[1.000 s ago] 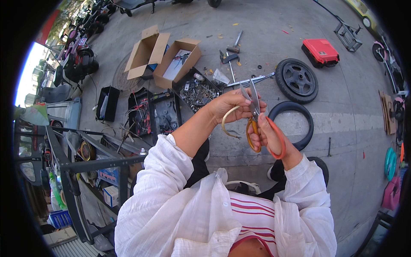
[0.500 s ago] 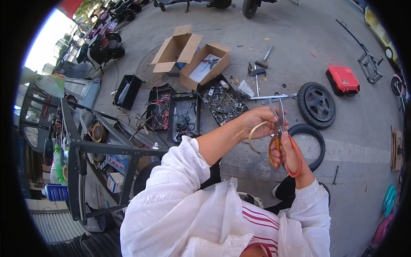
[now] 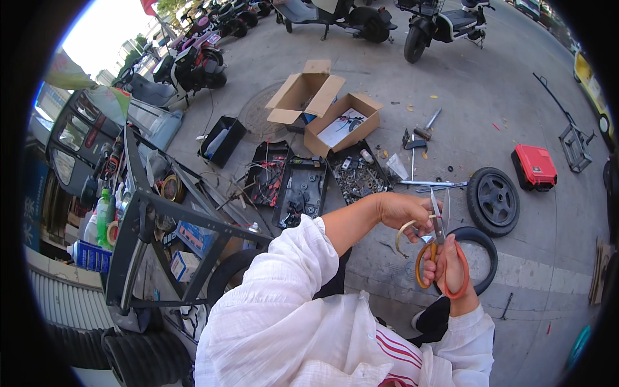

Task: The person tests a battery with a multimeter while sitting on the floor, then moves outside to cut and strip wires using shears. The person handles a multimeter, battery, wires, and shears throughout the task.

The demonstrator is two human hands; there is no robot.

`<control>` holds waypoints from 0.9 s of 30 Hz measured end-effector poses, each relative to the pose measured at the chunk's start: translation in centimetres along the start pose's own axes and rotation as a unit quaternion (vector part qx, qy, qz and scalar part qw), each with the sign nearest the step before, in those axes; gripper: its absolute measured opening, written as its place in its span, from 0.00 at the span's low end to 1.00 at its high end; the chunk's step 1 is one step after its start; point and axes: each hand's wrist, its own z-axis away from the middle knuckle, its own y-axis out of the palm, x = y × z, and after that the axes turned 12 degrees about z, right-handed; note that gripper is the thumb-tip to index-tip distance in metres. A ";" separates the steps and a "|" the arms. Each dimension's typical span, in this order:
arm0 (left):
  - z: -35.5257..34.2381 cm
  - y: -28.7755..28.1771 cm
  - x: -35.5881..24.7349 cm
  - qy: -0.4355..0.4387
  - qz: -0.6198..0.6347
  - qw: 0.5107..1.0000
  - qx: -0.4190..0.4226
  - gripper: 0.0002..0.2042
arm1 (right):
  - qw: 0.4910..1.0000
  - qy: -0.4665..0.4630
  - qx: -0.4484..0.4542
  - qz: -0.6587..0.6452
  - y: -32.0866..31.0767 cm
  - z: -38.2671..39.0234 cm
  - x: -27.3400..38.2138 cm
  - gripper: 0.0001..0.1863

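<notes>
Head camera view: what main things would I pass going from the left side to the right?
Green bottle, black bin, open cardboard boxes, scissors in the right hand, black wheel, red case.

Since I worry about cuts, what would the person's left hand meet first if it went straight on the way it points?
Probably the silver metal scissor blades, just ahead of the bare left hand; whether they touch is unclear.
</notes>
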 end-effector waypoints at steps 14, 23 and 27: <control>-1.1 1.4 0.4 0.040 -0.030 0.993 -0.103 0.07 | 0.996 -0.011 -0.089 -0.017 0.1 -0.1 0.7 0.34; -1.4 1.9 -0.2 0.154 0.058 0.976 -0.139 0.07 | 0.928 -0.185 -0.295 0.133 -0.9 -0.8 0.3 0.19; -0.5 3.0 -0.4 0.200 0.041 0.975 -0.087 0.08 | 0.880 -0.184 -0.408 0.155 -2.1 -2.5 -0.6 0.14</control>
